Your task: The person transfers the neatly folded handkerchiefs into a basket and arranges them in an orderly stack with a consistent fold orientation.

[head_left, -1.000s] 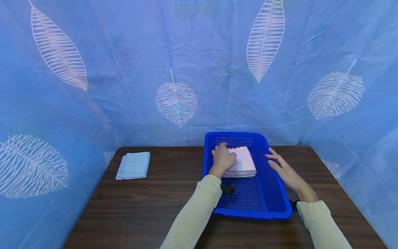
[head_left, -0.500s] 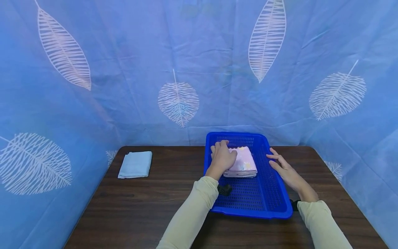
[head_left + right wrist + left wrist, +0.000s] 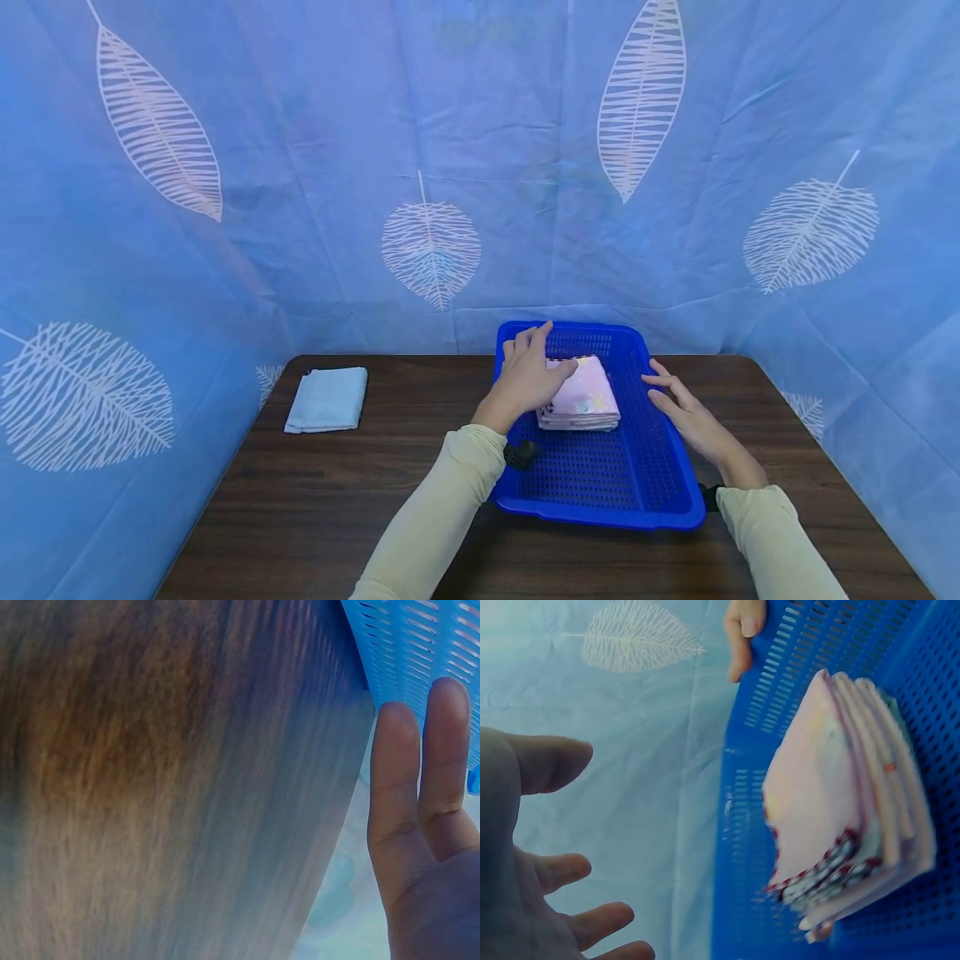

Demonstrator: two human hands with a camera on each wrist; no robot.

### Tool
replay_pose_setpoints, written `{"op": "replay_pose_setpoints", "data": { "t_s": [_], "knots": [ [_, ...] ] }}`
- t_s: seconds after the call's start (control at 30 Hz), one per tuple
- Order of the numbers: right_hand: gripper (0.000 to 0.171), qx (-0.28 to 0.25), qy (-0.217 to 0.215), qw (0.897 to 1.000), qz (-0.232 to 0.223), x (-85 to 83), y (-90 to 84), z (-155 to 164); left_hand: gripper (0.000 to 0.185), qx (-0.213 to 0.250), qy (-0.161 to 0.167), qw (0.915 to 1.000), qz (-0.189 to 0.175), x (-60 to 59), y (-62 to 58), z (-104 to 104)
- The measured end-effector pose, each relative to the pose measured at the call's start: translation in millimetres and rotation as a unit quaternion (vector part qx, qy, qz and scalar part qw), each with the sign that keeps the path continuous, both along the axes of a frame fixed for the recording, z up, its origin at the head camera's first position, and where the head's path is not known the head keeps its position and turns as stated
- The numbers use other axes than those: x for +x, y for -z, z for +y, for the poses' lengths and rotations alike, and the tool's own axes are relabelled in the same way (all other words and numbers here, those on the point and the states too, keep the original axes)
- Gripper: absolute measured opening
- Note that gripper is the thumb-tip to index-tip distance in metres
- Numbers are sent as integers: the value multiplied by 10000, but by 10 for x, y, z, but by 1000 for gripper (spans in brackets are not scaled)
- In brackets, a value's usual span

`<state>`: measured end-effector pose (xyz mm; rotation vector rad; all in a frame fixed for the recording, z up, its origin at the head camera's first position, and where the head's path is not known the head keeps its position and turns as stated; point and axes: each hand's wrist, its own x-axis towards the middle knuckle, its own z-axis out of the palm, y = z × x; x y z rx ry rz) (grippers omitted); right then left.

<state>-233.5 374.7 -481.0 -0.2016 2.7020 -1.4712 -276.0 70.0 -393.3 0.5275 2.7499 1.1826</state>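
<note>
A folded pink patterned cloth (image 3: 581, 387) tops a small stack of folded cloths (image 3: 889, 802) in a blue plastic basket (image 3: 600, 518). My left hand (image 3: 525, 375) hovers over the basket's left side, fingers spread, holding nothing. In the left wrist view its fingers stand apart from the stack. My right hand (image 3: 697, 417) is at the basket's right side, its fingertips at the rim and its fingers fairly straight. The right wrist view shows two of its fingers (image 3: 395, 772) against the perforated basket wall (image 3: 420, 645).
A folded light blue cloth (image 3: 326, 400) lies at the far left of the dark wooden table (image 3: 337, 517). Behind the table hangs a blue curtain (image 3: 315, 208) with white leaf prints. The basket stands right of the table's middle, close to the curtain.
My left hand has lifted off the cloth stack and shifted slightly left, its fingers spreading wider. The stack stays in the basket, and my right hand keeps its place at the rim.
</note>
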Motion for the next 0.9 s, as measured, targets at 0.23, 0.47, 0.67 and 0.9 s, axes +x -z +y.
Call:
{"op": "replay_pose_setpoints", "data": {
  "t_s": [0.23, 0.47, 0.67, 0.9],
  "knots": [
    [58, 22, -14, 10000, -39, -2, 11, 7, 78, -403, 153, 9990, 116, 7, -70, -110],
    [59, 66, 7, 10000, -69, -3, 16, 14, 74, -748, 225, 9962, 379, -37, -45, -161],
    [59, 66, 36, 9999, -110, 13, 5, -6, 70, -1032, -86, 9920, 726, -78, 31, -224],
    [60, 102, 149, 9996, -206, 2, -7, 6, 73, -1210, -393, 9879, 883, -137, 45, -319]
  ]
}}
